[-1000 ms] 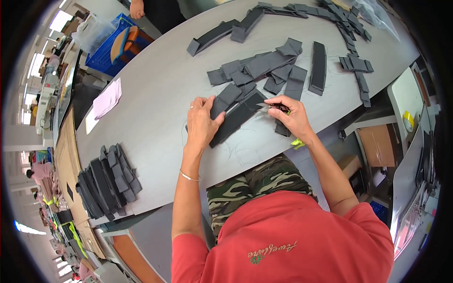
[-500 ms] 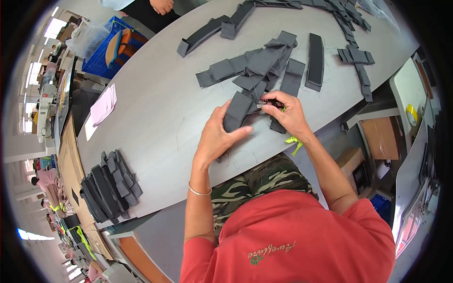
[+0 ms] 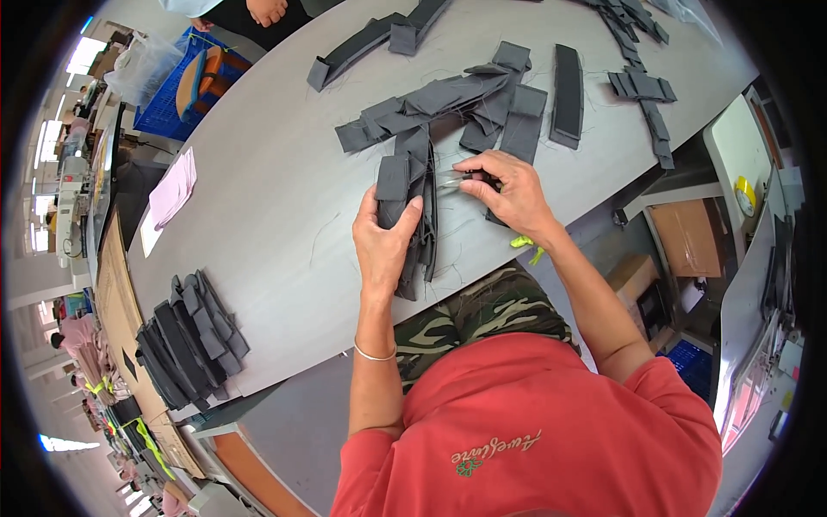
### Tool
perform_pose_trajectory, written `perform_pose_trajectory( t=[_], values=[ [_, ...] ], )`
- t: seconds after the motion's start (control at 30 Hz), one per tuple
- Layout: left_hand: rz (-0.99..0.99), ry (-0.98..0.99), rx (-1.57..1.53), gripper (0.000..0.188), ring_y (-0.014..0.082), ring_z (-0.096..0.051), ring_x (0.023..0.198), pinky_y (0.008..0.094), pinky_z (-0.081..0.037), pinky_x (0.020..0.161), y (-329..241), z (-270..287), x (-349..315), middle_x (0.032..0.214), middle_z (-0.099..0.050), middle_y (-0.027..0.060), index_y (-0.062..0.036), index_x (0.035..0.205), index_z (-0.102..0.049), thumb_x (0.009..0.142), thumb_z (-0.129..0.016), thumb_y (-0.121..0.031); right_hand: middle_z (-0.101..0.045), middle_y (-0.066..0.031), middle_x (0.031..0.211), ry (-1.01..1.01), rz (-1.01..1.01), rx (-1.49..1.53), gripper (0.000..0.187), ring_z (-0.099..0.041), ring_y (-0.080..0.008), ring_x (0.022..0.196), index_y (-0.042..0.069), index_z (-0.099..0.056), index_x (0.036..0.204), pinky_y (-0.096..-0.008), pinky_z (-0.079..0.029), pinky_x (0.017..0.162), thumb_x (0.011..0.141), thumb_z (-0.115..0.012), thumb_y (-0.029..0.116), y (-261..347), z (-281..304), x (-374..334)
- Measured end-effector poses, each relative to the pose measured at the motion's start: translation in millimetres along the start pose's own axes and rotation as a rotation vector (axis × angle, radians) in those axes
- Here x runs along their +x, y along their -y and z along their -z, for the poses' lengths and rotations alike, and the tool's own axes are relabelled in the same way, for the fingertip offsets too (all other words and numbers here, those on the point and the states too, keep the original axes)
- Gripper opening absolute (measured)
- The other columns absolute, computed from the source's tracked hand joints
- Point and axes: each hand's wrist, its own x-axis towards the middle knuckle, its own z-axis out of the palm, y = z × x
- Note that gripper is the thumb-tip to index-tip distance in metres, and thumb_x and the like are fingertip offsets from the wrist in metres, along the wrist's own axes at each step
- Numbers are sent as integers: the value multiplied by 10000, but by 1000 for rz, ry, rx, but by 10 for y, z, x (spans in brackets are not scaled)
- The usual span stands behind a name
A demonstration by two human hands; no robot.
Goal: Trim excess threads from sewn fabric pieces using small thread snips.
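Observation:
My left hand (image 3: 383, 246) is closed round a bunch of dark grey folded fabric strips (image 3: 395, 178), thumb on top, near the table's front edge. Loose threads trail from them. In my right hand (image 3: 515, 196) is a pair of thread snips (image 3: 451, 181), its metal blades pointing left at the strips, a small gap from them. A yellow-green ribbon (image 3: 525, 245) hangs below that hand. Beyond my hands lies a tangled heap of more grey strips (image 3: 457, 96), and one part of it runs down to the bunch I hold.
A single flat strip (image 3: 566, 95) lies right of the heap, with chained strips (image 3: 642, 86) farther right. A stack of strips (image 3: 189, 340) sits at the left, pink sheets (image 3: 173, 191) behind it. Another person's hand (image 3: 267, 10) shows past the far edge, near a blue crate (image 3: 164, 112).
My left hand has drawn the strips left and nearer, now gripping them as an upright bunch. The snips have come away from the fabric. The whole view has shifted slightly.

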Motion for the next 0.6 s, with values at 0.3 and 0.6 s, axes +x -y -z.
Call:
perform_pose_trajectory(
  t=[0.3,0.6],
  values=[
    [17,-15,66,409,115,-562,796,260,-466,745,36,38,15,925,-635,61,43,1109,-579,794,-716,-180,-605,-51,770,-175,83,-358,211,-553,-209,685,66,-689,956,-310,-416,630,748,-715,84,371,236,-62],
    [21,13,98,412,113,-561,786,255,-469,729,-14,7,-41,914,-638,60,45,1117,-574,804,-714,-183,-617,-37,756,-157,147,-643,136,-575,-229,741,91,-684,902,-351,-409,662,776,-687,140,252,173,206]
  ],
)
